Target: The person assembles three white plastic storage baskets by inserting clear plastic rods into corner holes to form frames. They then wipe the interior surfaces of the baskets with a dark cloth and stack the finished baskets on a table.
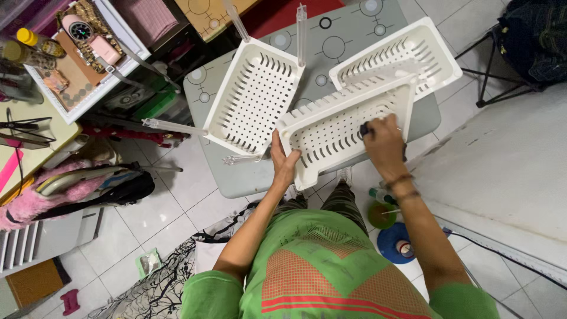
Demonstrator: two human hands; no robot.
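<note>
A white slotted plastic tray [336, 127] is tilted up in front of me over a grey patterned table [354, 35]. My left hand [284, 158] grips the tray's near left edge. My right hand [383, 142] presses a small dark tool against the tray's right side. A second white slotted tray [254, 94] with clear plastic posts at its corners lies on the table to the left. A third white tray [407, 50] lies behind at the right.
A shelf [77, 53] with bottles and small items stands at the left, with a pink furry thing [35, 198] below it. On the tiled floor by my right leg lie a green cup [381, 215] and a blue disc [394, 243]. A dark folding chair [520, 47] is at the top right.
</note>
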